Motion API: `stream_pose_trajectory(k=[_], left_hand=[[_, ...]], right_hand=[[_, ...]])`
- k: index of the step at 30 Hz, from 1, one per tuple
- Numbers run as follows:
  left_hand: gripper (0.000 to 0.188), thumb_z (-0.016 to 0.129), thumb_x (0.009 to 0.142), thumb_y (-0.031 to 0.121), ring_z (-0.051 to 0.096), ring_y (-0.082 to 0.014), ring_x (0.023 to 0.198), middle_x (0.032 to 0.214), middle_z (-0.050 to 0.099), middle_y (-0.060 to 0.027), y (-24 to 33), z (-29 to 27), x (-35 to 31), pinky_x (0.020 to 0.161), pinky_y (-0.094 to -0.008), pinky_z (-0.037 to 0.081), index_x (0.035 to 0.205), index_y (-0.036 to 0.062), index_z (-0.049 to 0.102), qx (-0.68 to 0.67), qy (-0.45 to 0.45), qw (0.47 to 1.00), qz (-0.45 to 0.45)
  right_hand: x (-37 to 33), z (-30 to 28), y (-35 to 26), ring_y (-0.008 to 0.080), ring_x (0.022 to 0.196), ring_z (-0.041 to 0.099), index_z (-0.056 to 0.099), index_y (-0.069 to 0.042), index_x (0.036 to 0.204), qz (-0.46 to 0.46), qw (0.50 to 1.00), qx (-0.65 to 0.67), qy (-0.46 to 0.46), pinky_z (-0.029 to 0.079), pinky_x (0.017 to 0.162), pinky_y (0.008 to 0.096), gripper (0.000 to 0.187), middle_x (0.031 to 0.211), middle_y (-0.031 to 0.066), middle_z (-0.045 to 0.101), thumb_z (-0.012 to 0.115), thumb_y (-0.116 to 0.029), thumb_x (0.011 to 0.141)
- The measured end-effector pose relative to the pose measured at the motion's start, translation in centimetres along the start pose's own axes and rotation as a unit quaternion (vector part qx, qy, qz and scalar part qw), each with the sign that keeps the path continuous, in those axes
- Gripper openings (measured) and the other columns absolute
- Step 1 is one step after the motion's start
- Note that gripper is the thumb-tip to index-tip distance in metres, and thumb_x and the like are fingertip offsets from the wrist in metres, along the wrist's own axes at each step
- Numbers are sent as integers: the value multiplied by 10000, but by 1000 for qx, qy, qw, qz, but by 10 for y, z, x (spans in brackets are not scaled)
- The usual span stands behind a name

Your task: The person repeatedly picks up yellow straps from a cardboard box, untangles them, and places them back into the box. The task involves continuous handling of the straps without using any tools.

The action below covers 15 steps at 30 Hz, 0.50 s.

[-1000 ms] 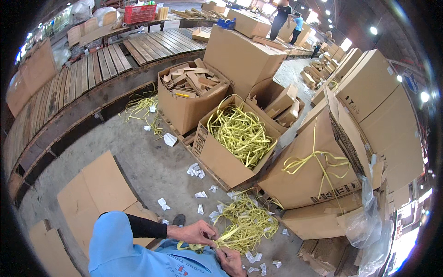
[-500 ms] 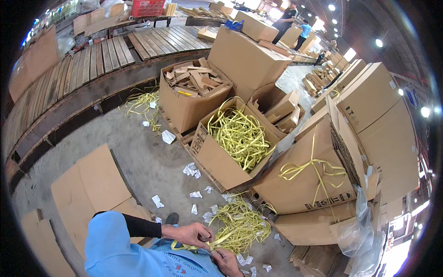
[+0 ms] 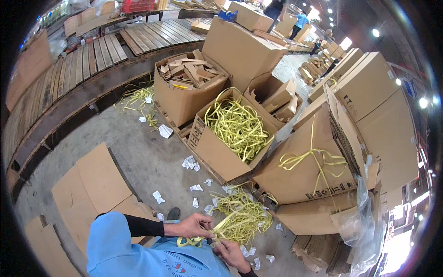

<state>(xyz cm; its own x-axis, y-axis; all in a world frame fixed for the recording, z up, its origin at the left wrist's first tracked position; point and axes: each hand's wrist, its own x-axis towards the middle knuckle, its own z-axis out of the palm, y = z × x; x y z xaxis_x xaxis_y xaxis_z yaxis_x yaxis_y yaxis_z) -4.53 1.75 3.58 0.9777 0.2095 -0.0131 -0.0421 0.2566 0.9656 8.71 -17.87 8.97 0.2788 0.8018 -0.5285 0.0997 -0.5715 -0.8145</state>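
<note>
In front of my body, my left hand (image 3: pixel 195 226) pinches a yellow packing strap (image 3: pixel 190 241) between thumb and fingertips, and a loop of it hangs against my blue shirt. Close beside it, the fingers of my right hand (image 3: pixel 232 254) are closed at the same strap, fingertips near the left ones. A small dark thing shows by the right fingertips, too small to name. Beyond both hands, a loose heap of yellow strapping (image 3: pixel 247 216) lies on the concrete floor among scraps of white paper (image 3: pixel 195 187).
Ahead stands an open carton (image 3: pixel 221 157) full of tangled strapping. Behind it is a box of cardboard scraps (image 3: pixel 177 99). Flattened cardboard (image 3: pixel 99 180) lies at left, a slatted wooden conveyor (image 3: pixel 87 62) behind. Large cartons (image 3: pixel 304 161) and clear plastic film (image 3: pixel 360 221) are at right.
Both hands have shifted slightly; the right has moved up and right, showing more of its wrist. The strap stays between them. The view has tilted a little.
</note>
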Motion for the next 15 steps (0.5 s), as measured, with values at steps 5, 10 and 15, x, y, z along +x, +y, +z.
stream_pose_trajectory(k=[5, 10, 15], left_hand=[[264, 788, 848, 143, 565, -78, 809, 852, 639, -33, -13, 6, -7, 655, -275, 458, 758, -36, 616, 32, -4, 998, 45], [188, 782, 844, 106, 577, -126, 830, 892, 661, -62, -5, 7, -6, 699, -291, 452, 760, -26, 679, -6, -18, 1000, 13], [219, 783, 847, 114, 564, -120, 821, 902, 660, -64, -2, 10, -7, 686, -294, 443, 765, -43, 655, 40, 35, 998, 42]], right_hand=[[-5, 0, 2, 146, 550, 536, 647, 8, 863, -89, 988, -121, 36, 450, 535, 319, 254, 652, 77, 601, 580, -208, 979], [5, -1, -1, 243, 536, 531, 644, 0, 858, -187, 963, -171, 88, 438, 533, 357, 211, 648, 130, 573, 608, -187, 948], [-3, -1, -2, 366, 604, 623, 674, -32, 919, -207, 958, -187, 63, 488, 550, 405, 140, 699, 186, 617, 649, -170, 919]])
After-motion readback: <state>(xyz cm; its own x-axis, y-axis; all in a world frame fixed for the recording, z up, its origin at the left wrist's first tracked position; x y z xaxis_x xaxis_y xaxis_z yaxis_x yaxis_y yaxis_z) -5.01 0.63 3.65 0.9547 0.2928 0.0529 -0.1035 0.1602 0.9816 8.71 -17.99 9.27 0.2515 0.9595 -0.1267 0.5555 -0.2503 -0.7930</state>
